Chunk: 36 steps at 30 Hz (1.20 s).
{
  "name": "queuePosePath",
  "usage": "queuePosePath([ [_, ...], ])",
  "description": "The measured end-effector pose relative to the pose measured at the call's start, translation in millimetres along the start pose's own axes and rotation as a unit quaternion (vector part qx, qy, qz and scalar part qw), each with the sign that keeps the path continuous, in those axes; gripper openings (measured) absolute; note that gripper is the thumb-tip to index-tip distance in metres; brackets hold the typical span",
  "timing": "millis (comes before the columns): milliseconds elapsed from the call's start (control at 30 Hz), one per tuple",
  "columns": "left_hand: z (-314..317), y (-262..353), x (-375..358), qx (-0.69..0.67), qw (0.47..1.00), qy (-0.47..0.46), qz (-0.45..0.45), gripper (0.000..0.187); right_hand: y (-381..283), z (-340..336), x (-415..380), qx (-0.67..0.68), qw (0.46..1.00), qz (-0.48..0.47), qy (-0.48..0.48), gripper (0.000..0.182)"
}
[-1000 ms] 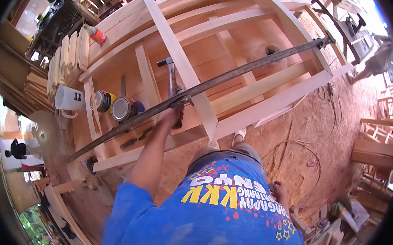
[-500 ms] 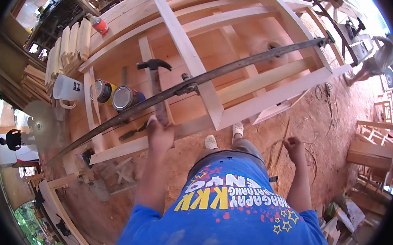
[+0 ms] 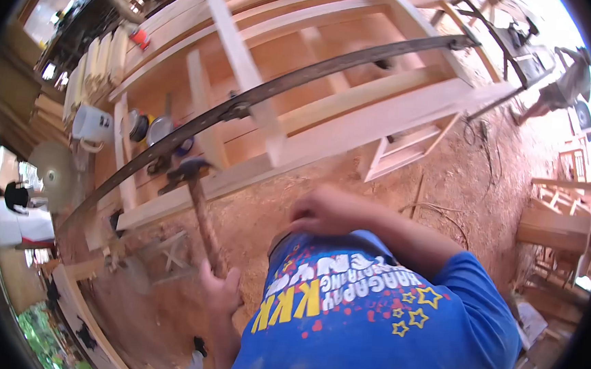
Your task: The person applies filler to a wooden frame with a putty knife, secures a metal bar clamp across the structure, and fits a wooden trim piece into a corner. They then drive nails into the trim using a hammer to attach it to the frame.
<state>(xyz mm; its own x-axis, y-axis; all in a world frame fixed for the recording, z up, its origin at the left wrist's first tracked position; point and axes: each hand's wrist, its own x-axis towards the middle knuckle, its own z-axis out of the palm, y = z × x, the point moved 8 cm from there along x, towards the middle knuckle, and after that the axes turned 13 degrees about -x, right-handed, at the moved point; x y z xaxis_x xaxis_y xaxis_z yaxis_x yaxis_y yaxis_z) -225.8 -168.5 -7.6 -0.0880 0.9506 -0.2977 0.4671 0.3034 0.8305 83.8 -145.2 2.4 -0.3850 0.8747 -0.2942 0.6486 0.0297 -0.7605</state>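
Note:
My left hand (image 3: 221,289) is closed around the lower end of a claw hammer's (image 3: 202,219) wooden handle. The hammer's dark head is raised beside the front edge of a pale wooden frame (image 3: 269,162). Held in front of my waist, my right hand (image 3: 324,210) has its fingers curled inward; they are blurred, and anything in them is hidden. A long metal bar clamp (image 3: 281,89) lies slantwise across the frame, beyond both hands. Near the hammer head, tin cans (image 3: 160,131) stand inside the frame.
At the left are a white pitcher (image 3: 94,124), stacked wooden strips (image 3: 100,61) and a round fan (image 3: 53,171). A red-labelled bottle (image 3: 140,38) stands behind. A small wooden frame (image 3: 407,151) and a cable (image 3: 444,210) lie on the dirt floor. Another person (image 3: 568,83) is at far right.
My left hand has drawn the hammer back toward me and away from the clamp. My right hand has swung in from the right side to in front of my waist.

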Motion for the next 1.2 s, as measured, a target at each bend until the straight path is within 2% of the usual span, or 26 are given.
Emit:
queuePosePath([
  [33,-5.3,-6.2,-15.9,0.057,0.994,0.021,0.092,0.048,-9.7,10.0,-0.2,0.003,0.999,-0.047,0.001,0.028],
  [100,-0.1,-2.1,-48.1,0.047,0.998,-0.006,0.051,0.05,-27.6,27.5,-9.1,0.072,0.988,-0.129,-0.041,0.035],
  [167,11.2,11.2,-76.9,0.065,0.996,-0.036,0.052,0.048,-37.3,32.2,-24.8,0.079,0.984,-0.15,-0.048,0.046],
  [267,57.0,42.3,-88.2,0.068,0.984,-0.091,0.135,0.044,-26.9,35.6,-48.3,0.288,0.948,-0.133,0.031,0.057],
  [333,99.4,80.2,-92.1,0.113,0.959,-0.156,0.205,0.043,-2.5,22.7,-62.3,0.356,0.918,-0.109,0.133,0.064],
  [367,126.8,105.9,-95.6,0.113,0.936,-0.199,0.268,0.043,9.4,14.8,-73.4,0.387,0.899,-0.096,0.182,0.067],
  [400,154.5,130.7,-100.4,0.109,0.907,-0.241,0.329,0.043,23.6,-1.0,-92.4,0.463,0.849,-0.065,0.248,0.054],
  [467,204.0,165.3,-100.6,0.136,0.876,-0.346,0.308,0.051,49.7,-39.1,-144.1,0.525,0.787,-0.089,0.312,0.041],
  [533,246.3,219.9,-105.2,0.046,0.834,-0.378,0.399,0.054,93.1,-57.9,-193.2,0.569,0.718,-0.04,0.4,0.024],
  [600,281.6,261.7,-97.2,0.085,0.796,-0.377,0.466,0.062,131.9,-68.0,-238.1,0.633,0.59,-0.067,0.497,0.018],
  [633,303.5,282.4,-94.9,0.132,0.774,-0.367,0.498,0.068,148.0,-68.4,-259.8,0.639,0.553,-0.058,0.531,0.017],
  [667,326.5,301.2,-91.9,0.177,0.75,-0.355,0.529,0.073,169.1,-64.0,-275.0,0.621,0.537,-0.041,0.569,0.019],
  [733,381.3,331.0,-87.0,0.221,0.667,-0.32,0.635,0.084,195.6,-51.7,-290.0,0.643,0.472,-0.036,0.601,0.018],
  [767,413.0,341.0,-70.2,0.253,0.665,-0.309,0.632,0.09,202.0,-47.6,-293.1,0.656,0.446,-0.035,0.607,0.018],
  [833,465.8,353.9,-35.7,0.311,0.659,-0.283,0.624,0.101,207.8,-46.9,-291.6,0.638,0.453,0.001,0.623,0.019],
  [933,518.2,359.2,9.0,0.317,0.684,-0.384,0.533,0.106,220.7,-59.9,-282.7,0.591,0.444,0.033,0.672,0.023],
  [967,532.2,361.4,16.8,0.298,0.678,-0.402,0.539,0.105,228.2,-67.7,-282.0,0.571,0.44,0.044,0.692,0.026],
  [1067,539.0,346.6,28.4,0.24,0.675,-0.449,0.534,0.102,267.0,-77.7,-269.8,0.494,0.455,0.112,0.732,0.036],
  [1167,539.9,347.3,28.2,0.227,0.685,-0.474,0.504,0.101,282.2,-73.1,-252.7,0.484,0.468,0.235,0.702,0.04],
  [1200,540.6,347.7,27.9,0.227,0.687,-0.483,0.494,0.1,284.8,-72.8,-241.7,0.493,0.462,0.229,0.701,0.039],
])
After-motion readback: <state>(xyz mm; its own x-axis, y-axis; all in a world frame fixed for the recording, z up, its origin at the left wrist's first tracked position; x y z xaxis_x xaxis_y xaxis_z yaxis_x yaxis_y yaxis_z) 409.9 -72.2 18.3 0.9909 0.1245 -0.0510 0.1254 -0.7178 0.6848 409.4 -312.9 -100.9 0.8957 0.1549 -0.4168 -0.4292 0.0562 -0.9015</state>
